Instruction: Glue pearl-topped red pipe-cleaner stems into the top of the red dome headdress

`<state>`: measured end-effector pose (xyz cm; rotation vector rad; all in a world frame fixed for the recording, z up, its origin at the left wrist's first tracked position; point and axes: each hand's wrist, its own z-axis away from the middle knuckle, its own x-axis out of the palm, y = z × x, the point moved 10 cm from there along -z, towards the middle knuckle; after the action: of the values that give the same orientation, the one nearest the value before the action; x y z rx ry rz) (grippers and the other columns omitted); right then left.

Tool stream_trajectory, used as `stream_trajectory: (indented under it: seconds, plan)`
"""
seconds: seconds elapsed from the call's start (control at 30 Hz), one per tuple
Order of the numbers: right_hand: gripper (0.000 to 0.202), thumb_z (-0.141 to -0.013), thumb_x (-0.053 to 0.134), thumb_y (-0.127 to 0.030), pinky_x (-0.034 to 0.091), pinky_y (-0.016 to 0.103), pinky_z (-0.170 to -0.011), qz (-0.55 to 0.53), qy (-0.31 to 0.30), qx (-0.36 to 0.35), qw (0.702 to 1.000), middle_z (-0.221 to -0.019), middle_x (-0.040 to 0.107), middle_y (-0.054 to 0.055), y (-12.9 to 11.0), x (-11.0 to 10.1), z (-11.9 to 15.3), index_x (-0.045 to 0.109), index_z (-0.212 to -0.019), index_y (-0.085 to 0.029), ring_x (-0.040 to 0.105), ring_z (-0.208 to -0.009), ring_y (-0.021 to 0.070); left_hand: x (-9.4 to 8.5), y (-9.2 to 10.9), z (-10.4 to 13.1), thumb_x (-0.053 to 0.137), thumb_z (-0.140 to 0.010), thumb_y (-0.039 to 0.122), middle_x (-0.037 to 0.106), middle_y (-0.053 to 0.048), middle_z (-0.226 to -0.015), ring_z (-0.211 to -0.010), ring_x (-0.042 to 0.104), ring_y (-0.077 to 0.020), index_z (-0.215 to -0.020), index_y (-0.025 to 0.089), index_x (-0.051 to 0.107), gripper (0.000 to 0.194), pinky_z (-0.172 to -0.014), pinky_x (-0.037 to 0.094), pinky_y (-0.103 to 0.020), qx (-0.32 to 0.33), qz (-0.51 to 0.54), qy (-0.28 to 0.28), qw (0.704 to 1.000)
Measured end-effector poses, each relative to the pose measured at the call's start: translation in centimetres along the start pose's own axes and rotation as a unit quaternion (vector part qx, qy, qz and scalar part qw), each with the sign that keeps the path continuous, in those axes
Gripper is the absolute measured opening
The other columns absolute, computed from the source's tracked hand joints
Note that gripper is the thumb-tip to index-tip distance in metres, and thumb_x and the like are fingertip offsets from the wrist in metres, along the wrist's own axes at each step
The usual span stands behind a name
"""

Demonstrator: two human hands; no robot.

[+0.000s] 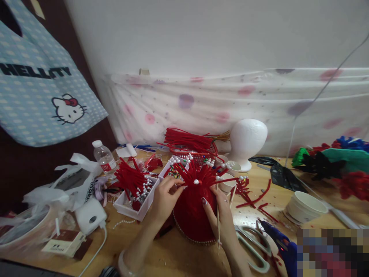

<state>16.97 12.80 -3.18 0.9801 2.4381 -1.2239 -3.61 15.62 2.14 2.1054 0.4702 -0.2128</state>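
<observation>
A red velvety headpiece point(193, 215) with a pearl-trimmed rim stands between my hands. Red pipe cleaners point(198, 171) tipped with white pearls fan out from its top. My left hand point(167, 194) pinches at its upper left side, where the stems come out; the exact spot between the fingertips is hidden. Wrapped round the right side is my right hand point(220, 209), thumb in front and fingers partly hidden. A thin pale strip point(218, 223) hangs down along the right hand. One large pearl point(196, 182) sits at the front of the stems.
Left: a white box point(138, 213) of pearl-tipped stems, a bottle point(104, 159), a white adapter point(90, 215) and plastic bags. Behind: a red basket point(193, 148) of pipe cleaners and a foam head point(248, 140). Right: scissors point(255, 246), a blue glue gun point(279, 240) and paper cups point(305, 206).
</observation>
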Motion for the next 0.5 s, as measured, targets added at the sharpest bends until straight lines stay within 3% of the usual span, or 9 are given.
stream_trajectory:
  seconds: [0.17,0.5]
  plan:
    - [0.041,-0.093,0.052,-0.041,0.042,0.055,-0.104,-0.004,-0.004,-0.002,1.000,-0.134,0.054,0.015,0.0,0.0,0.1,0.050,-0.129,-0.021,0.049,-0.127,0.0311,1.3,-0.1,-0.1,0.065,-0.084,0.020,0.067,-0.005,-0.084,-0.076,0.063,-0.0181,-0.083,0.019,0.072,0.007,-0.069,0.050,-0.028,0.021,-0.007,0.033,0.999]
    - [0.042,-0.093,0.052,-0.041,0.041,0.054,-0.105,0.002,-0.006,-0.005,1.000,-0.133,0.055,0.015,-0.2,0.0,0.1,0.050,-0.129,-0.020,0.050,-0.126,0.0303,2.2,-0.4,0.0,0.058,-0.087,0.015,0.063,-0.004,-0.084,-0.081,0.060,-0.0181,-0.081,0.018,0.065,0.010,-0.074,0.046,-0.029,0.019,0.001,0.005,1.000]
